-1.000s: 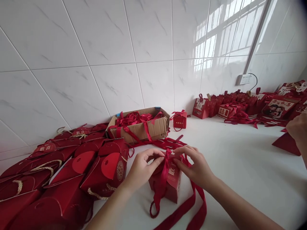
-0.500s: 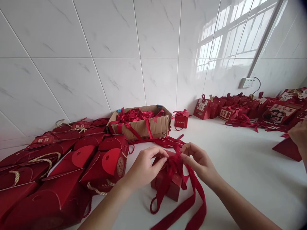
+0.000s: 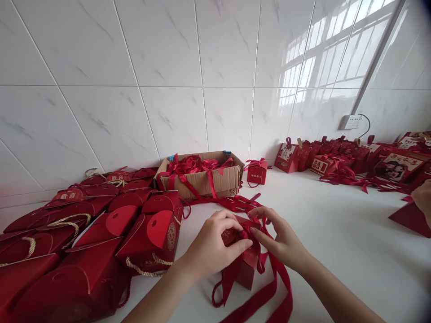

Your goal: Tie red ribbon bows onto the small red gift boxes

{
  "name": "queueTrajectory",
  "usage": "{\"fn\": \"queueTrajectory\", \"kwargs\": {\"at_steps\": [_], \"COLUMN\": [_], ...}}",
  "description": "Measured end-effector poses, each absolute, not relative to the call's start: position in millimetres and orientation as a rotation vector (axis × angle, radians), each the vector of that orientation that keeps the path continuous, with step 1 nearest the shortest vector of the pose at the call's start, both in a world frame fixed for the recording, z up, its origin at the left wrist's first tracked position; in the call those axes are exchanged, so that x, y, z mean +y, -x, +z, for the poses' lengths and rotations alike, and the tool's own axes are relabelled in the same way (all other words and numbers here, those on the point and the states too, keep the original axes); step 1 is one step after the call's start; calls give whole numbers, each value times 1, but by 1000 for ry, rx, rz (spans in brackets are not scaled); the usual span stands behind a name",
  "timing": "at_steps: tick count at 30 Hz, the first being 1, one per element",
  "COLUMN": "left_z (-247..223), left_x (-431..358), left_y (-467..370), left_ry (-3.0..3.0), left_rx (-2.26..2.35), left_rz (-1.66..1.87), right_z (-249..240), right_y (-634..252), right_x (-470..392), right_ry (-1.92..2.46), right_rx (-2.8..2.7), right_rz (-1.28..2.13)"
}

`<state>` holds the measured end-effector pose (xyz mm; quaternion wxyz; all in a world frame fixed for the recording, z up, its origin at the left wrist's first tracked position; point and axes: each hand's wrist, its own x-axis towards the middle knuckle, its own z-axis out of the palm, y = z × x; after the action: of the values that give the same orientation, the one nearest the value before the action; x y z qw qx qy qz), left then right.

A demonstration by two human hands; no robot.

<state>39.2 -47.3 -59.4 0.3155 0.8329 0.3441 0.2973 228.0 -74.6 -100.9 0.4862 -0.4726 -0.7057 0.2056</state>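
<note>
— Two forearms are seen reaching in from the lower edge, are they not?

— Yes. Both are angled inward, so that the left hand (image 3: 215, 244) and the right hand (image 3: 281, 240) are brought together over a small red gift box (image 3: 244, 267) on the white desk (image 3: 336, 242). The wrists are kept low, the fingers curled downward.

— What is placed around that box?

— Just behind it, loose red ribbons (image 3: 235, 202) are spread, and behind those a cardboard box (image 3: 215, 179) filled with ribbon is set against the tiled wall (image 3: 168, 67). To the left of the gift box, a heap of larger red bags (image 3: 101, 233) with rope handles is piled. One tied box (image 3: 257, 172) is stood just right of the cardboard box. Farther right, a row of red boxes (image 3: 323, 154) is lined along the wall. Part of another person's hand (image 3: 422, 199) is seen at the far right edge.

— And the grip?

— The ribbon (image 3: 266, 287) on the gift box's top is pinched by both hands, fingertips nearly touching; its tails are trailed down toward the near edge.
</note>
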Motion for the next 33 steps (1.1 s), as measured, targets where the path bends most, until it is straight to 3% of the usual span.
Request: {"fn": "queueTrajectory", "kwargs": {"at_steps": [13,22,33], "left_z": [-64,-58,-52], "left_x": [-44,-46,-55], "left_y": [-44,-43,-40], "left_ry": [-2042,-1930,-1788], "left_rx": [984,903,891], "left_rz": [897,805,705], "right_z": [-102,-105,-101], "right_y": [-226,-229,-227], "right_x": [-73,-66,-75], "right_ry": [1060,814,723], "right_rx": [-1748,-1901,-1924], "right_rz": [455,-88,-268]}}
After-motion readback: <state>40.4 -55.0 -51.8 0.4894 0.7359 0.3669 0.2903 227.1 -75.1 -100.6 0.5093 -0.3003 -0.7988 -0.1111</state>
